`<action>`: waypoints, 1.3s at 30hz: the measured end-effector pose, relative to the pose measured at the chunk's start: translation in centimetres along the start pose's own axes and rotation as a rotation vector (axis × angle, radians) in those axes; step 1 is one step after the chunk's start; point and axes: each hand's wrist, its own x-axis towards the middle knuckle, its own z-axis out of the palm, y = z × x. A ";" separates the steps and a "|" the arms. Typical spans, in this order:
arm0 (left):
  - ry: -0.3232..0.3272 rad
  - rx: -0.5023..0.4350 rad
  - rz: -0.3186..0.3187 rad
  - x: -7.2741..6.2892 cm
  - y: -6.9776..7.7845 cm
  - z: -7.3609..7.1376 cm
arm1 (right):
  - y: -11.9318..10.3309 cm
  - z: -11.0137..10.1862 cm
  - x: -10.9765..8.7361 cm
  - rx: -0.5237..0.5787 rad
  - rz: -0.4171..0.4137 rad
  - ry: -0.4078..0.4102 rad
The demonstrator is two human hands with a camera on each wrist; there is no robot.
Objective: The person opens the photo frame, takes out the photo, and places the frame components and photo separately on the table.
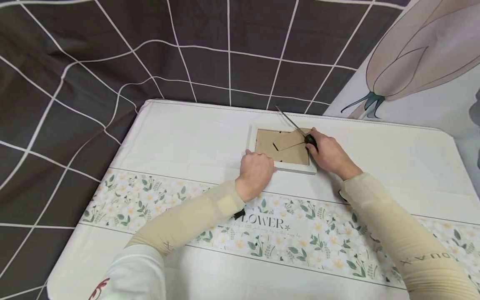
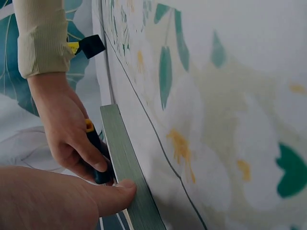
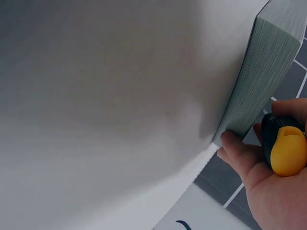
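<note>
We see the frame lying on the white worktop, its brown backing facing up, just beyond the floral band. Our left hand grasps the frame at its near left corner, thumb pressed against the outer side. Our right hand is wrapped round the black and yellow handle of the screwdriver at the frame's right edge, a fingertip touching the frame's side; the thin shaft slants toward the dark checked cloth.
</note>
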 end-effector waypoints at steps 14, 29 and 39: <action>0.034 -0.080 0.028 -0.2 -0.7 0.1 | 0.3 0.0 0.0 -0.017 -0.016 -0.018; -0.130 -0.486 0.133 2.3 -7.3 -1.1 | -0.8 -0.4 -2.9 0.045 0.034 0.062; -0.328 -0.566 0.312 5.2 -9.5 0.4 | -3.8 -0.8 -6.8 0.038 0.028 0.082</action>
